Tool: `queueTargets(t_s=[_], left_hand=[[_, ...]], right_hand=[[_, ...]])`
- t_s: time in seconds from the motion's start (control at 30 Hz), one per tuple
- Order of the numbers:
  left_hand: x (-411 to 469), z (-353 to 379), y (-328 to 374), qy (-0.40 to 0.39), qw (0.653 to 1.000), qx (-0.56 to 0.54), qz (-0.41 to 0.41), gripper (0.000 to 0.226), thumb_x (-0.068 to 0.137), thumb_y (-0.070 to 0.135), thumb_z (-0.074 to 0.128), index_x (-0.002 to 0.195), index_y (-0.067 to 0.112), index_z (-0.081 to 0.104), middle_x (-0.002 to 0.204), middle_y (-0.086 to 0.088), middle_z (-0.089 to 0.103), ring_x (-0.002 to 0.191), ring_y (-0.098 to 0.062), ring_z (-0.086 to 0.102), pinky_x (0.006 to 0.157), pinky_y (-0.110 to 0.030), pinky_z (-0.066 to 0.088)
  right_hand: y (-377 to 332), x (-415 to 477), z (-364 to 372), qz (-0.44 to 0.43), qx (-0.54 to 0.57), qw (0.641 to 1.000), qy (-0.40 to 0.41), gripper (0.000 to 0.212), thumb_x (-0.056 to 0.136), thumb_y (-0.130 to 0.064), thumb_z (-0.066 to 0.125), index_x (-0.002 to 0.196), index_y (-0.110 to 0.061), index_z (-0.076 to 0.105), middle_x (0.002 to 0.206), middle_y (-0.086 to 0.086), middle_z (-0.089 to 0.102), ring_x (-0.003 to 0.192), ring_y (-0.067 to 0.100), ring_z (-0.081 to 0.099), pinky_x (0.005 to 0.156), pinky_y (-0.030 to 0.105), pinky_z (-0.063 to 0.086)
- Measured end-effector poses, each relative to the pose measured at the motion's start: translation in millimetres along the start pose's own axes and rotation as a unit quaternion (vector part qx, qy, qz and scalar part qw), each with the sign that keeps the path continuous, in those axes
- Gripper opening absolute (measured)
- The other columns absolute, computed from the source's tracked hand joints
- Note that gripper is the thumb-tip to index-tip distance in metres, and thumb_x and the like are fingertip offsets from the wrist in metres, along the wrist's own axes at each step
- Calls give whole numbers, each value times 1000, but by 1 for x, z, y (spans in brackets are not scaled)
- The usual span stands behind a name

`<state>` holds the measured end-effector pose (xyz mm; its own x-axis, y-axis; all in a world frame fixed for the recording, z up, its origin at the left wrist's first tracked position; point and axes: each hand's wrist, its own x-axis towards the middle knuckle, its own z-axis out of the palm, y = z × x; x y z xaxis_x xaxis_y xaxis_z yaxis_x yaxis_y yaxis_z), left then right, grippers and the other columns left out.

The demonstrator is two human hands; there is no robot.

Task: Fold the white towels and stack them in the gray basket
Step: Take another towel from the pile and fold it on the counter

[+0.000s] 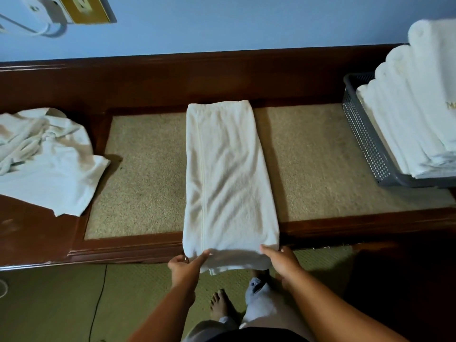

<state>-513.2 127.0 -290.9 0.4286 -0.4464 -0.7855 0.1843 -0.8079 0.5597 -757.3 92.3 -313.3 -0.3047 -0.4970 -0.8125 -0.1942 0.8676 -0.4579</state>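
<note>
The dark wooden bench [37, 243], with a beige inset panel [138, 169], runs along a blue wall [222, 25] above a green floor [49, 304]. A long folded white towel [229, 174] lies down the panel's middle from 12 to 6 o'clock, its near end overhanging the front edge, where the left hand [183, 266] and right hand [281, 260] each grip a corner (left thumb on top). Bare panel flanks it, out to crumpled towels [44, 156] at 9 o'clock and the gray basket [365, 134] at 2 o'clock, piled high with folded towels [414, 107].
</note>
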Motion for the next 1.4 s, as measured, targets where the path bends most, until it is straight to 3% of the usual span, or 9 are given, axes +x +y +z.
queueTargets(t_s=[0.2, 0.37, 0.47, 0.6, 0.77, 0.9, 1.0, 1.2, 1.4], left_hand=[[7, -14, -20, -130, 983, 125, 18, 48, 68, 37, 91, 106, 12, 72, 96, -3, 77, 94, -21, 72, 73, -33, 56], [-2, -14, -28, -113, 987, 114, 16, 40, 77, 29, 79, 109, 7, 67, 95, -11, 75, 88, -29, 72, 81, -48, 61], [-3, -16, -35, -106, 987, 118, 27, 47, 64, 34, 74, 105, 11, 67, 92, -13, 75, 84, -32, 73, 74, -49, 62], [-5, -24, -45, -91, 981, 168, 45, 43, 84, 30, 71, 117, 5, 57, 98, -13, 69, 84, -29, 69, 73, -45, 61], [-33, -33, -50, -14, 959, 172, 223, 35, 97, 12, 60, 121, 19, 36, 93, -11, 66, 68, -17, 60, 64, -36, 47], [-45, -41, -69, -25, 932, 198, 304, 54, 99, 9, 52, 135, 43, 31, 80, -3, 67, 58, -13, 59, 52, -28, 45], [-38, -43, -78, -20, 930, 207, 302, 46, 94, 0, 50, 108, 42, 61, 97, 4, 68, 80, -15, 66, 67, -36, 59], [-42, -34, -60, -14, 954, 240, 180, 30, 91, 7, 47, 81, 27, 67, 88, 2, 71, 83, -24, 69, 79, -37, 57], [-70, -28, -52, -16, 930, 306, 203, 59, 91, 61, 60, 59, 12, 61, 54, 3, 61, 56, -9, 57, 53, -25, 39]], right_hand=[[4, -3, -8, -70, -1, 997, -19, 40, 77, -46, 80, 103, -16, 75, 92, -2, 75, 86, 18, 70, 82, 37, 57], [14, -4, -20, -62, -27, 995, -71, 42, 69, -40, 88, 99, -12, 76, 87, -1, 78, 83, 18, 74, 84, 38, 59], [26, -12, -27, -66, -53, 992, -93, 34, 73, -32, 87, 95, -8, 77, 82, 0, 78, 78, 16, 75, 77, 30, 59], [45, -27, -27, -45, -58, 993, -91, 38, 74, -31, 87, 95, -2, 75, 80, 3, 77, 74, 17, 74, 59, 21, 53], [67, -43, -21, -45, -22, 996, -69, 55, 63, -43, 91, 96, -1, 75, 84, 8, 77, 78, 23, 75, 64, 28, 56], [79, -58, -19, -56, 27, 997, -43, 32, 86, -31, 77, 99, -2, 73, 84, 6, 78, 80, 22, 75, 63, 27, 54], [82, -63, -20, -68, 33, 997, -32, 32, 87, -33, 76, 100, -4, 73, 84, 5, 78, 82, 25, 75, 69, 32, 57], [74, -77, -28, -87, 16, 996, -29, 34, 86, -41, 75, 99, -9, 73, 86, 4, 77, 81, 23, 74, 70, 35, 58], [68, -96, -43, -98, 30, 994, -44, 36, 87, -43, 74, 105, -13, 68, 100, 4, 74, 90, 21, 70, 74, 33, 57]])
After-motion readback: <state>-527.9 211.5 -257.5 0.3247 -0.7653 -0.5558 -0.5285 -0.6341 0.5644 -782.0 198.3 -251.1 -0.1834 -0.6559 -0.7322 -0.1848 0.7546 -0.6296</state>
